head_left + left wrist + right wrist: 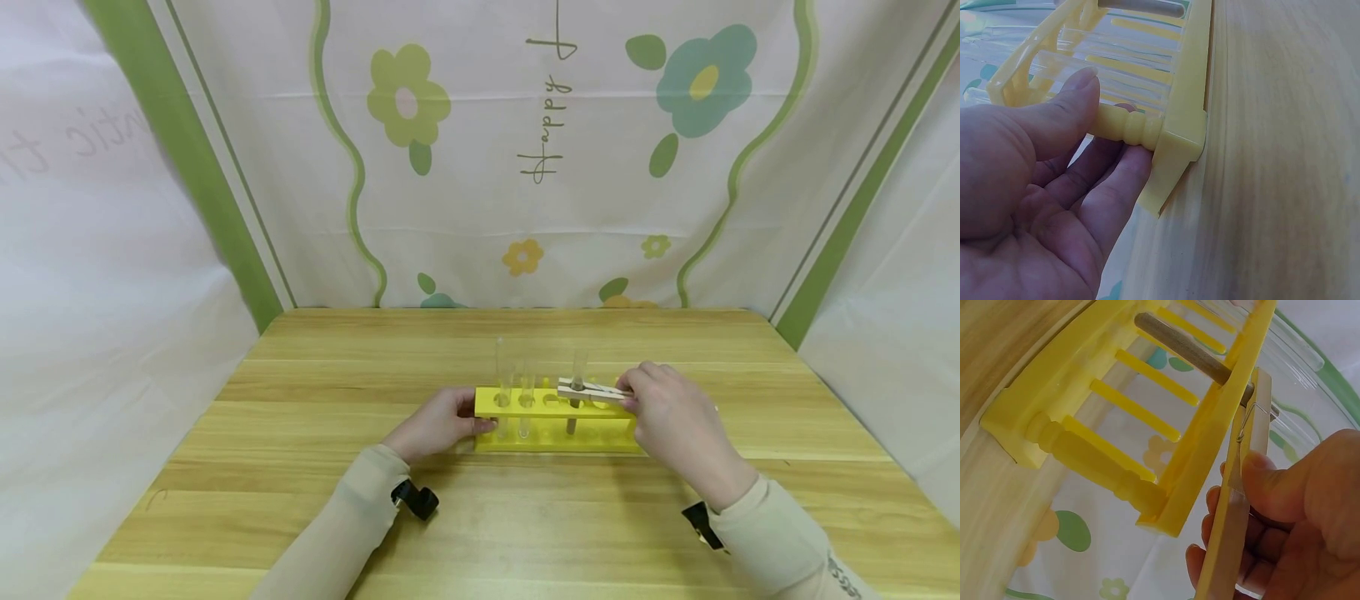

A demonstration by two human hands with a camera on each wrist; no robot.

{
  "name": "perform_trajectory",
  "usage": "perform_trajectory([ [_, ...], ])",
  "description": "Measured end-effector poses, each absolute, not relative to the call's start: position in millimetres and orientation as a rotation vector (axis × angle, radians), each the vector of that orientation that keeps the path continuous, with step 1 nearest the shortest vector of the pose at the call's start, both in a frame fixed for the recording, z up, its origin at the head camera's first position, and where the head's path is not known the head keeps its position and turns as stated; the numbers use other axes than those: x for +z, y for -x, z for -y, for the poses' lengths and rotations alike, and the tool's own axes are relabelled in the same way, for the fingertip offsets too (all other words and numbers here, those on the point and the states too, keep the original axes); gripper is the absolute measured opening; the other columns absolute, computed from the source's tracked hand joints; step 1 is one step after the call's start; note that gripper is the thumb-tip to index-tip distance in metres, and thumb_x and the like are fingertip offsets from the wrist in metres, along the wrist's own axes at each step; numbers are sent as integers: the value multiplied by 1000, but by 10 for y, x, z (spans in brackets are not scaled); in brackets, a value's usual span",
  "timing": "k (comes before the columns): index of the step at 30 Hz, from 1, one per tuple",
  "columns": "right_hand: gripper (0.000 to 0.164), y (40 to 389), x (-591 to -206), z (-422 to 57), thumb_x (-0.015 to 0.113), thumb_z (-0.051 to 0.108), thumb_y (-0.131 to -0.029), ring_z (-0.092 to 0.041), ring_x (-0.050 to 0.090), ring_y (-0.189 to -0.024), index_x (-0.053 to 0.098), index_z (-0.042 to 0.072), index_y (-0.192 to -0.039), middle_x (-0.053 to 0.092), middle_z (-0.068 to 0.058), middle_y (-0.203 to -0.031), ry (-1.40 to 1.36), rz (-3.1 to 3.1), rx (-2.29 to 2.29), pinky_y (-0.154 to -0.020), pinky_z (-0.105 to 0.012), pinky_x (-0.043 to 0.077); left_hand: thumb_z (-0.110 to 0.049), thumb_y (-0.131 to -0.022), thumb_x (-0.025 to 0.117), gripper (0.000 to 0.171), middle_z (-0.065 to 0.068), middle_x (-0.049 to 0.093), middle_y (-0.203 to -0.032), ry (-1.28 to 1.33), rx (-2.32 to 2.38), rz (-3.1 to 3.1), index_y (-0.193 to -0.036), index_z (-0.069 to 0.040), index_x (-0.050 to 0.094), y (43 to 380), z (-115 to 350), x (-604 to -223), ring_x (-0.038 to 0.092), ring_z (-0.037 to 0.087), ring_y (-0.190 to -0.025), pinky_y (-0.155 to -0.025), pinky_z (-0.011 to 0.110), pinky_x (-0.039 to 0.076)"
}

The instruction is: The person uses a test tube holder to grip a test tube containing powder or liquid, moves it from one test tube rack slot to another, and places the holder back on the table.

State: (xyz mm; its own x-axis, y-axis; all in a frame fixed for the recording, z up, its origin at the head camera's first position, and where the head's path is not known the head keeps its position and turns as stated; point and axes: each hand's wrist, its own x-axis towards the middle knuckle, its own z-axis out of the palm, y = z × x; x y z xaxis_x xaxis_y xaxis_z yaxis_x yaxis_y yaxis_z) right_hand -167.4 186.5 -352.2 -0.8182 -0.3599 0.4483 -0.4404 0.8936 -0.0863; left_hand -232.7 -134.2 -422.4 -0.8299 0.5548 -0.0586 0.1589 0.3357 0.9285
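A yellow test tube rack (483, 405) stands on the wooden table. My left hand (438, 425) grips its left end, thumb and fingers around the turned end post (1125, 127). In my right hand (678, 429) is a wooden test tube clamp (1230, 528), held between thumb and fingers near the rack's right end. The clamp's jaws close around a test tube (1182, 347) with dark brown contents, which passes down through a hole in the upper plank. Two clear test tubes, one at the end (502, 367) and its neighbour (527, 379), stand in the left holes.
Yellow pegs (1138, 411) rise along the rack's back side. The wooden table (360, 358) extends around the rack on every side. Behind it hangs a white curtain (480, 192) printed with flowers, and pale cloth (112, 333) hangs at the sides.
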Motion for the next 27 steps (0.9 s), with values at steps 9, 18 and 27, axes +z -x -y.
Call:
perform_trajectory([
  [9, 15, 1673, -3540, -1860, 78, -4, -80, -19, 56, -70, 69, 4, -89, 60, -1, -79, -592, 2621, 250, -57, -32, 50, -14, -95, 68, 19, 3, 70, -107, -641, 1493, -2239, -114, -16, 69, 2331, 1342, -4220, 65, 18, -92, -80, 35, 54],
  [18, 14, 1662, -3543, -1855, 80, -1, -80, -17, 54, -67, 70, 5, -86, 59, 1, -77, -578, 2635, 237, -55, -30, 48, -13, -95, 68, 19, 3, 70, -107, -638, 1494, -2235, -114, -16, 69, 2328, 1337, -4215, 65, 19, -92, -80, 35, 54],
  [27, 14, 1654, -3532, -1851, 82, 1, -79, -15, 54, -65, 71, 7, -85, 59, 1, -76, -559, 2637, 237, -53, -29, 48, -10, -95, 67, 18, 4, 70, -107, -620, 1510, -2226, -113, -13, 69, 2314, 1336, -4214, 65, 19, -94, -81, 35, 54],
])
